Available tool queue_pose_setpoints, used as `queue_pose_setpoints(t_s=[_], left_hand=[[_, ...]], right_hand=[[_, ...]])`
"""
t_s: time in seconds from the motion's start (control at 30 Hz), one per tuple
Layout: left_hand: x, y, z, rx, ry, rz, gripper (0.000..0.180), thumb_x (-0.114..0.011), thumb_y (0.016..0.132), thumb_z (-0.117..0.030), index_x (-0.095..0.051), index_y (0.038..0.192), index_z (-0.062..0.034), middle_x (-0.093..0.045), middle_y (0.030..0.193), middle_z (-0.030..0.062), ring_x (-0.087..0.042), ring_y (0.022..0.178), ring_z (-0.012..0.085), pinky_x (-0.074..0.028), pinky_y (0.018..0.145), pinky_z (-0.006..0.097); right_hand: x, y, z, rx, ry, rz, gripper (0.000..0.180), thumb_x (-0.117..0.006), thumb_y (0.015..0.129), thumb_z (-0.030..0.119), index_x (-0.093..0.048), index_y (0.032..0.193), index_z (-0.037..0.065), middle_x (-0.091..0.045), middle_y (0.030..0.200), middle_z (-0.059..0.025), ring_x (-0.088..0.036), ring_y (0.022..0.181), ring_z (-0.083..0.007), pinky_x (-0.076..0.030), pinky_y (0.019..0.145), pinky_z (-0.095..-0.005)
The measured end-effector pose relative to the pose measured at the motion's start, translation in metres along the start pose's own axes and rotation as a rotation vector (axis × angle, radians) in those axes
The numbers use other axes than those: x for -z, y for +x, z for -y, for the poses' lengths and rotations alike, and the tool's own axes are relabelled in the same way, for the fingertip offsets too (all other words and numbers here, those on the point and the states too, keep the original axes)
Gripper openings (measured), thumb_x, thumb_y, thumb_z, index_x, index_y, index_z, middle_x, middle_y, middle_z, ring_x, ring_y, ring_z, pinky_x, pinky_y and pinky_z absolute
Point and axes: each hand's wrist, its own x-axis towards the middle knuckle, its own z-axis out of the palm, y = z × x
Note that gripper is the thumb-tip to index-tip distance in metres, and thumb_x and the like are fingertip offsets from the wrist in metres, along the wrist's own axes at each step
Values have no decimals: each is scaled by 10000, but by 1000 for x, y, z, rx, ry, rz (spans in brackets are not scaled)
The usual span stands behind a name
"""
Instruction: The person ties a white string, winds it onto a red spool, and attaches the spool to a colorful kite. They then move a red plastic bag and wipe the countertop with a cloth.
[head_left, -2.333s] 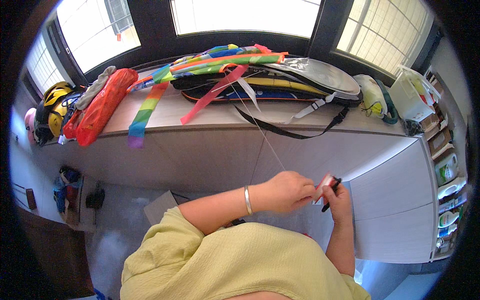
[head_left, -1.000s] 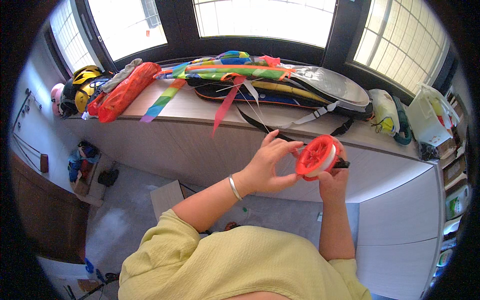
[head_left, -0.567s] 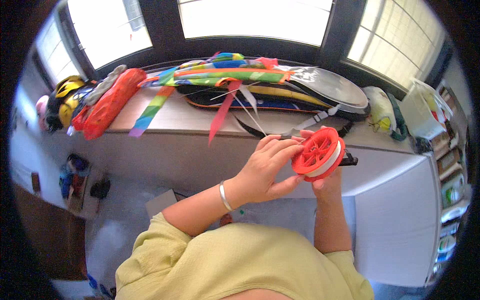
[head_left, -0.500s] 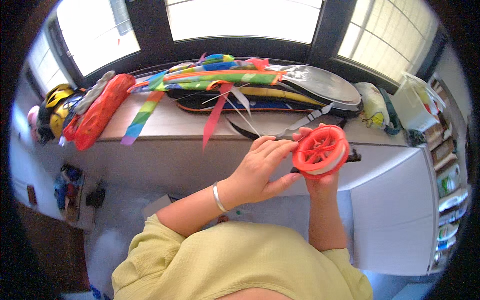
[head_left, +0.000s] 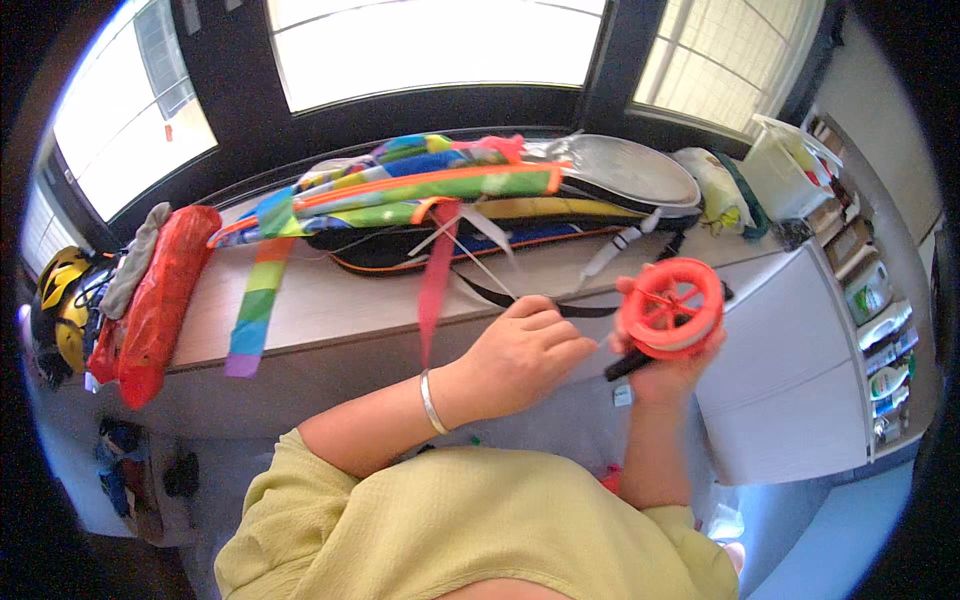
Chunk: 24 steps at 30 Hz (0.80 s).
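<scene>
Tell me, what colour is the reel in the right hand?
The reel is orange-red; the head view shows it clearly, gripped by the right hand.

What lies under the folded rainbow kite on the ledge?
Under the rainbow kite a dark racket bag with orange piping shows, resting on the ledge. Its middle is covered by the kite, so anything else beneath cannot be seen.

Three bright windows (head_left: 430,45) with dark frames fill the top of the frame, and strong daylight comes through them. Below them a long pale bench (head_left: 330,300) runs across the middle. At the right stands a white cabinet (head_left: 790,370) and beside it shelves (head_left: 880,330) with small containers. The floor (head_left: 110,480) at lower left is grey.
</scene>
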Motion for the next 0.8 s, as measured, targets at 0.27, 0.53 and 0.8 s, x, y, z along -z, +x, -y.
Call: queue_pose_setpoints(t_s=[0.27,0.53,0.8], left_hand=[[128,-9,109,411,624,-16,347,-607,756,-27,-587,1102,-33,-617,1104,181,-576,1068,311,-433,958,404],[168,-55,172,711,498,257,361,-651,702,-69,-606,1059,-41,-628,1002,198,-614,952,356,-496,837,398],[237,-30,153,560,566,-79,106,-594,813,-13,-579,917,-4,-513,838,84,-553,800,214,-460,735,304]], right_hand=[[3,10,54,245,-148,-26,964,-730,655,629,-352,1386,127,-420,1361,-165,-481,1170,-390,-569,580,-457],[10,29,52,153,3,143,1096,-786,575,628,-327,1390,59,-435,1332,-198,-504,1038,-326,-547,601,-435],[5,31,32,-28,76,193,1180,-788,539,666,-303,1376,-8,-467,1245,-294,-629,765,-269,-554,608,-379]])
